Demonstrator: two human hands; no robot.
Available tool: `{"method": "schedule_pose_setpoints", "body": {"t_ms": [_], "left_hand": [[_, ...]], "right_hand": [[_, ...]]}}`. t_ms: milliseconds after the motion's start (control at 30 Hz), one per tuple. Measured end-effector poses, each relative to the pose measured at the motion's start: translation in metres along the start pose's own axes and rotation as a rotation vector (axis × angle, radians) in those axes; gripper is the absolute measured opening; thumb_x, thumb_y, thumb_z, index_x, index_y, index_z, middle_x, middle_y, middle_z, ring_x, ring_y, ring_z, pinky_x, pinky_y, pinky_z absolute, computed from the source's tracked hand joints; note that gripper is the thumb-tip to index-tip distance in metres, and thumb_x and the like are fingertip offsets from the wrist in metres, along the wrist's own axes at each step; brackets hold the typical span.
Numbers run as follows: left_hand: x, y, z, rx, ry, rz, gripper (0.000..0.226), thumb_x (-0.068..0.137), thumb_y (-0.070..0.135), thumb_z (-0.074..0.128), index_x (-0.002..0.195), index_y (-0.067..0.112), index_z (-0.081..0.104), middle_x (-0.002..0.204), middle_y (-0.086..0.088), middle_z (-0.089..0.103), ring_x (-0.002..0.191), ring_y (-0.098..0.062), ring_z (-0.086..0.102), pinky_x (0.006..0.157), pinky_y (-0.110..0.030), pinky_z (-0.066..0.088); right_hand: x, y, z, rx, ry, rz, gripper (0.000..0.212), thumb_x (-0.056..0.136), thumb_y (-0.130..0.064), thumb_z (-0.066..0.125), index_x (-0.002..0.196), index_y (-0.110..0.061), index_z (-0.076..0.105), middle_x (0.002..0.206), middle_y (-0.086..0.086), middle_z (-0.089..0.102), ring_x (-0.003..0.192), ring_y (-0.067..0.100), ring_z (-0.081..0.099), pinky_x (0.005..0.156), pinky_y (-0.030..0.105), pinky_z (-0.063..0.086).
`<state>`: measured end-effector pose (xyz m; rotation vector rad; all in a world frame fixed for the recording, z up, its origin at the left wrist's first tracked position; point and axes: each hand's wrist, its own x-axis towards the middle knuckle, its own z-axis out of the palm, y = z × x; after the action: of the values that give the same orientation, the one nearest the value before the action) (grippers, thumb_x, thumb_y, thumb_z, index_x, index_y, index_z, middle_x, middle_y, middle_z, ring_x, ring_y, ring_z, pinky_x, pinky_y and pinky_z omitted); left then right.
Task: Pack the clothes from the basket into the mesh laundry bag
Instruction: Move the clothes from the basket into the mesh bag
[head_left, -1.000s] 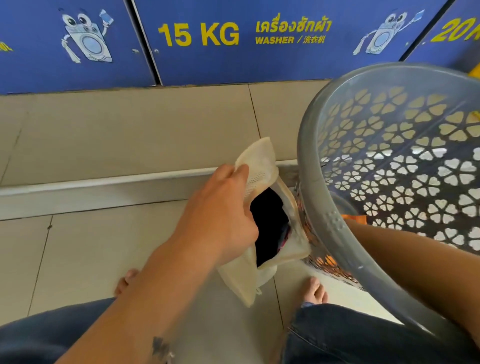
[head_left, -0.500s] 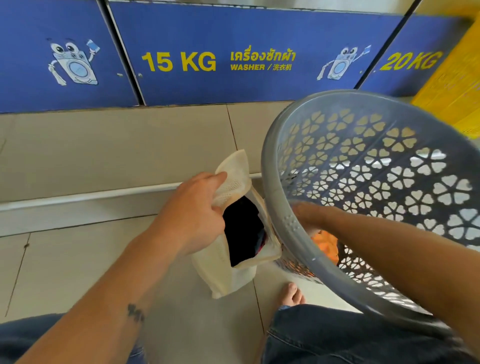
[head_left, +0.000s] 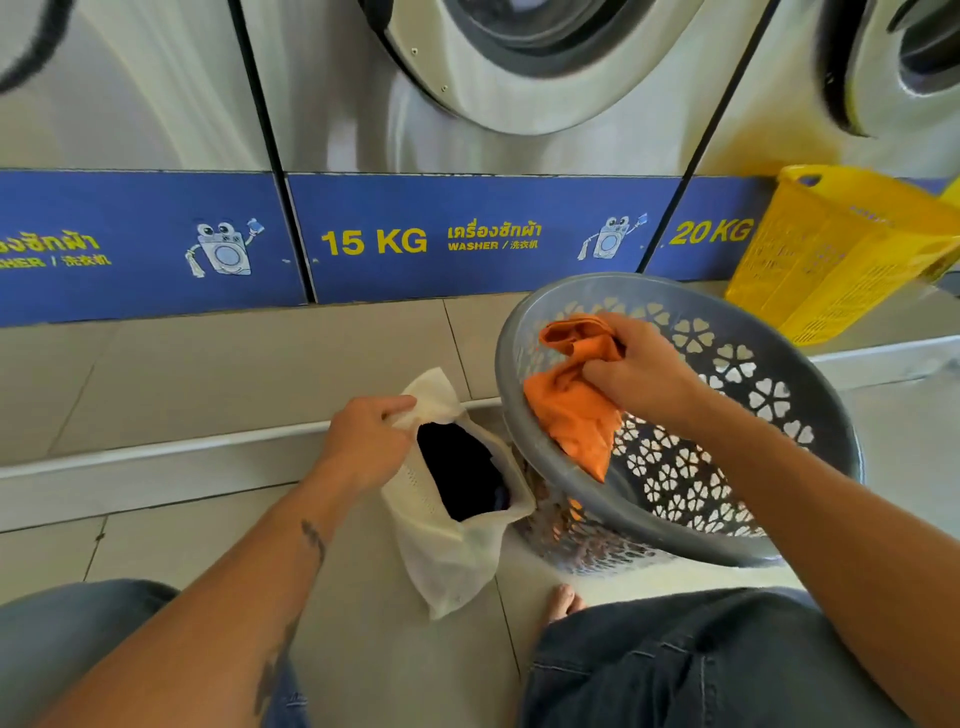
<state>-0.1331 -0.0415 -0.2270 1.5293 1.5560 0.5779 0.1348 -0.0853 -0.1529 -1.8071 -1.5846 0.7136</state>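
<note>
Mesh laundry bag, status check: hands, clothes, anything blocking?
Left hand grips mesh laundry bag rim, mouth open, dark clothes inside. Right hand grips orange garment over grey basket rim. Path to bag unobstructed.

Bare forearms, dark tattoos (head_left: 313, 540) along the left one, blue denim jeans (head_left: 675, 670), bare toes (head_left: 565, 600).

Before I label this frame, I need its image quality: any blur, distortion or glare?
Head view: wide-angle bending curves the washing machines; the yellow basket is smeared by motion blur; soft glare streaks the steel fronts; right hand, orange garment and mesh laundry bag stay fairly sharp.
</note>
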Motion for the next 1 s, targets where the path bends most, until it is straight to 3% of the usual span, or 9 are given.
{"method": "schedule_pose_setpoints", "body": {"t_ms": [100, 267, 333, 467, 567, 667, 800, 867, 1000], "left_hand": [[-0.007, -0.001, -0.009, -0.091, 0.033, -0.023, 0.037, 0.083, 0.012, 0.067, 0.115, 0.031, 0.071, 0.124, 0.001, 0.066, 0.094, -0.016, 0.062, 0.077, -0.026, 0.048], [-0.022, 0.012, -0.027, -0.247, 0.088, -0.019, 0.037, 0.076, 0.019, 0.071, 0.111, 0.031, 0.073, 0.115, 0.003, 0.068, 0.094, -0.015, 0.065, 0.077, -0.031, 0.055], [-0.028, 0.021, -0.038, -0.334, 0.128, 0.037, 0.036, 0.074, 0.017, 0.068, 0.108, 0.027, 0.075, 0.107, 0.003, 0.073, 0.092, -0.013, 0.068, 0.081, -0.033, 0.056], [-0.039, 0.038, -0.062, -0.495, 0.134, 0.138, 0.033, 0.081, 0.004, 0.064, 0.102, 0.026, 0.077, 0.097, 0.002, 0.077, 0.095, -0.019, 0.071, 0.090, -0.047, 0.055], [-0.048, 0.050, -0.077, -0.596, 0.106, 0.173, 0.039, 0.084, -0.002, 0.062, 0.103, 0.029, 0.076, 0.105, 0.002, 0.075, 0.102, -0.021, 0.069, 0.092, -0.044, 0.053], [-0.057, 0.057, -0.083, -0.610, 0.045, 0.220, 0.044, 0.087, 0.000, 0.060, 0.104, 0.037, 0.075, 0.114, 0.006, 0.072, 0.105, -0.019, 0.067, 0.090, -0.041, 0.054], [-0.058, 0.054, -0.079, -0.580, 0.071, 0.198, 0.047, 0.086, -0.004, 0.059, 0.107, 0.036, 0.073, 0.113, 0.007, 0.071, 0.101, -0.017, 0.067, 0.089, -0.041, 0.055], [-0.059, 0.051, -0.073, -0.557, 0.076, 0.183, 0.047, 0.086, -0.004, 0.059, 0.109, 0.034, 0.073, 0.115, 0.007, 0.070, 0.103, -0.016, 0.066, 0.091, -0.040, 0.054], [-0.061, 0.052, -0.064, -0.543, 0.029, 0.188, 0.048, 0.085, -0.005, 0.057, 0.111, 0.033, 0.072, 0.113, 0.007, 0.071, 0.103, -0.017, 0.066, 0.086, -0.035, 0.054]], "right_hand": [[-0.019, -0.040, -0.005, 0.265, 0.141, -0.100, 0.051, 0.084, 0.010, 0.052, 0.108, -0.032, 0.069, 0.088, -0.027, 0.074, 0.084, -0.008, 0.068, 0.067, 0.012, 0.051], [-0.033, -0.086, 0.020, 0.577, 0.318, -0.204, 0.044, 0.084, 0.005, 0.053, 0.115, -0.023, 0.066, 0.101, 0.004, 0.077, 0.091, 0.019, 0.074, 0.073, 0.034, 0.061], [-0.036, -0.095, 0.041, 0.606, 0.341, -0.236, 0.044, 0.082, 0.003, 0.054, 0.114, -0.025, 0.066, 0.104, 0.002, 0.076, 0.094, 0.018, 0.072, 0.078, 0.039, 0.061], [-0.039, -0.093, 0.089, 0.565, 0.318, -0.205, 0.035, 0.084, 0.008, 0.054, 0.109, -0.016, 0.064, 0.082, -0.001, 0.068, 0.066, 0.004, 0.055, 0.060, 0.024, 0.048], [-0.040, -0.089, 0.119, 0.453, 0.252, -0.227, 0.030, 0.083, 0.008, 0.055, 0.100, -0.016, 0.060, 0.082, -0.012, 0.061, 0.072, -0.004, 0.055, 0.071, 0.014, 0.044], [-0.037, -0.078, 0.144, 0.334, 0.088, -0.231, 0.032, 0.080, 0.002, 0.053, 0.096, -0.024, 0.061, 0.085, -0.015, 0.062, 0.080, -0.001, 0.058, 0.079, 0.022, 0.047], [-0.025, -0.063, 0.134, 0.188, -0.380, -0.097, 0.047, 0.090, -0.004, 0.048, 0.124, -0.030, 0.066, 0.115, -0.005, 0.072, 0.101, 0.010, 0.063, 0.094, 0.038, 0.054], [-0.024, -0.061, 0.121, 0.156, -0.597, -0.026, 0.052, 0.092, -0.003, 0.045, 0.133, -0.030, 0.062, 0.125, -0.003, 0.069, 0.104, 0.012, 0.062, 0.092, 0.033, 0.053], [-0.026, -0.064, 0.122, -0.034, -0.726, -0.004, 0.055, 0.093, 0.000, 0.041, 0.142, -0.021, 0.052, 0.133, -0.003, 0.055, 0.115, 0.017, 0.055, 0.093, 0.031, 0.051]]}}
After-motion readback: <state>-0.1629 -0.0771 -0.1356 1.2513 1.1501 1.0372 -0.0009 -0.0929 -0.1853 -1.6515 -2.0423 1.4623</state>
